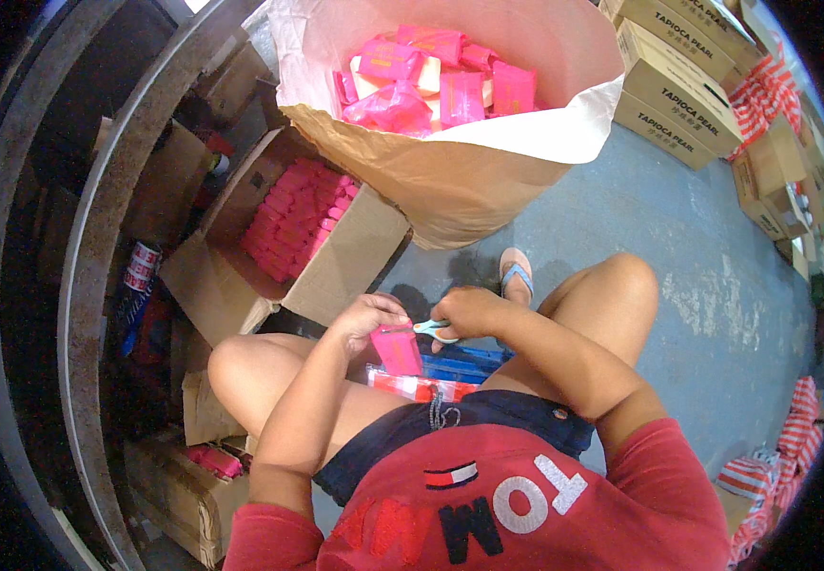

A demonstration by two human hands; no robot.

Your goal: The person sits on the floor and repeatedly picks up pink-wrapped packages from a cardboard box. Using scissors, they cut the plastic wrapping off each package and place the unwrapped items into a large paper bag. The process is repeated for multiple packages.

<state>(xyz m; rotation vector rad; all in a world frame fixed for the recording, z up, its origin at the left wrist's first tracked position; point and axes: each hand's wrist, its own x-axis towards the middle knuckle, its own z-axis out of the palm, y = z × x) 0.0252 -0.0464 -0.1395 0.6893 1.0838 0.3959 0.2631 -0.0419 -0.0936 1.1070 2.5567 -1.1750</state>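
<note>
My left hand (366,316) holds a small pink packet (397,350) by its top edge, above my lap. My right hand (465,311) grips scissors with light green handles (434,329), their blades meeting the packet's top. Under the packet lie a red-and-white packet (421,387) and a blue crate (464,364). In front of me stands a big brown paper sack (450,171) with a white liner, filled with loose pink packets (431,81). To its left an open cardboard box (336,266) holds rows of pink packets (298,219).
Stacked cardboard cartons (674,90) stand at the back right. Red-and-white striped bags (793,447) lie at the right edge. More boxes (184,495) sit at my left, beside a curved metal rail (88,285). My sandalled foot (517,271) rests on the grey floor.
</note>
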